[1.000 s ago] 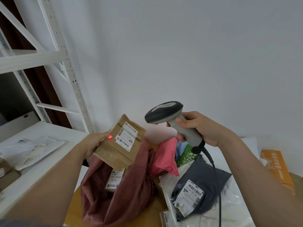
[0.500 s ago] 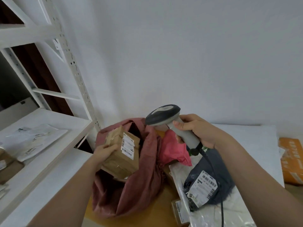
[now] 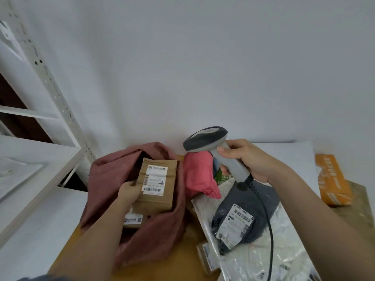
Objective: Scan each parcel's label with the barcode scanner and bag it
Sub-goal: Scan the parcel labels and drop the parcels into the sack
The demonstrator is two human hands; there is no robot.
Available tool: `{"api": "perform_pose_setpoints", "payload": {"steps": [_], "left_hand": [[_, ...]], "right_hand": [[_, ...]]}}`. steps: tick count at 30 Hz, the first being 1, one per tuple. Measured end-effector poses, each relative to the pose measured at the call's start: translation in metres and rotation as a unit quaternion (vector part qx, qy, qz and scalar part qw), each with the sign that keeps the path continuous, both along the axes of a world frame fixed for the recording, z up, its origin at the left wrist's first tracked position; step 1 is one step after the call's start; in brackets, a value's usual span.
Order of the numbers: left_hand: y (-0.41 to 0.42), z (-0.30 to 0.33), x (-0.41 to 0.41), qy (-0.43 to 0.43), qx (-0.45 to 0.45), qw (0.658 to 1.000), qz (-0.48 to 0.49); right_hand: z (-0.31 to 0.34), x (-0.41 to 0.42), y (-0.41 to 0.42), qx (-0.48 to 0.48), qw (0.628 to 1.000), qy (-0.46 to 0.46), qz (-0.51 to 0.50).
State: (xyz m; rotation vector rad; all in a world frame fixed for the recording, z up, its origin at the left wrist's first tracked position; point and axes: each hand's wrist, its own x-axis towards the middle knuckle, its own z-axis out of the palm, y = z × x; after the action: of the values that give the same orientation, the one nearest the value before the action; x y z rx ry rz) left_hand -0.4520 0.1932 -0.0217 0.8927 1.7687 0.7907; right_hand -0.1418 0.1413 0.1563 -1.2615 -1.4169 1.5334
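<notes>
White wall behind; brown counter (image 3: 182, 258) crowded: grey mailer (image 3: 246, 216), pink mailer (image 3: 199, 175), orange box (image 3: 332, 180), white shelf (image 3: 38, 159) left. Second label in bag (image 3: 162, 230) partly hidden. Brown parcel (image 3: 156, 187), label up, gripped by left hand (image 3: 128, 192) inside bag mouth. Scanner (image 3: 215, 148) gripped by right hand (image 3: 249, 159).

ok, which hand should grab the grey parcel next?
Left. The left hand holds the brown parcel at the mouth of the bag and would be free on letting go. The right hand grips the scanner above the grey parcel.
</notes>
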Motion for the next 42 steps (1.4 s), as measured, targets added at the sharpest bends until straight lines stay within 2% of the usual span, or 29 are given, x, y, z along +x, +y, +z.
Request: {"api": "perform_pose_setpoints", "payload": {"steps": [4, 8, 13, 16, 21, 25, 28, 34, 39, 42], "left_hand": [[0.004, -0.001, -0.006, 0.038, -0.014, 0.999, -0.004], [0.007, 0.011, -0.002, 0.07, 0.024, 0.997, 0.009], [0.011, 0.037, 0.02, 0.185, 0.088, 0.979, -0.022], [0.011, 0.054, 0.048, 0.186, 0.126, 0.974, -0.034], [0.007, 0.063, 0.115, 0.156, 0.16, 0.965, -0.138], [-0.005, 0.049, 0.172, 0.098, 0.102, 0.956, -0.257], [-0.02, 0.035, 0.209, 0.068, 0.032, 0.949, -0.305], [-0.035, 0.004, 0.243, -0.018, -0.092, 0.95, -0.298], [-0.039, -0.018, 0.255, -0.048, -0.126, 0.949, -0.286], [-0.04, -0.029, 0.261, -0.029, -0.123, 0.956, -0.265]], "right_hand": [[-0.002, 0.003, 0.002, -0.005, 1.0, 0.0, -0.008], [-0.002, 0.0, 0.002, -0.007, 1.0, 0.001, -0.007], [0.006, 0.005, -0.005, -0.003, 1.0, 0.001, -0.013], [0.011, 0.017, -0.012, 0.001, 1.0, 0.008, -0.023], [0.018, 0.047, -0.027, 0.013, 0.999, 0.014, -0.05], [0.016, 0.078, -0.042, 0.011, 0.997, 0.017, -0.071], [0.01, 0.1, -0.05, -0.001, 0.995, 0.029, -0.097], [-0.008, 0.132, -0.056, -0.027, 0.993, 0.048, -0.105], [-0.023, 0.152, -0.061, -0.041, 0.993, 0.039, -0.107], [-0.029, 0.163, -0.063, -0.05, 0.992, 0.032, -0.11]]}}
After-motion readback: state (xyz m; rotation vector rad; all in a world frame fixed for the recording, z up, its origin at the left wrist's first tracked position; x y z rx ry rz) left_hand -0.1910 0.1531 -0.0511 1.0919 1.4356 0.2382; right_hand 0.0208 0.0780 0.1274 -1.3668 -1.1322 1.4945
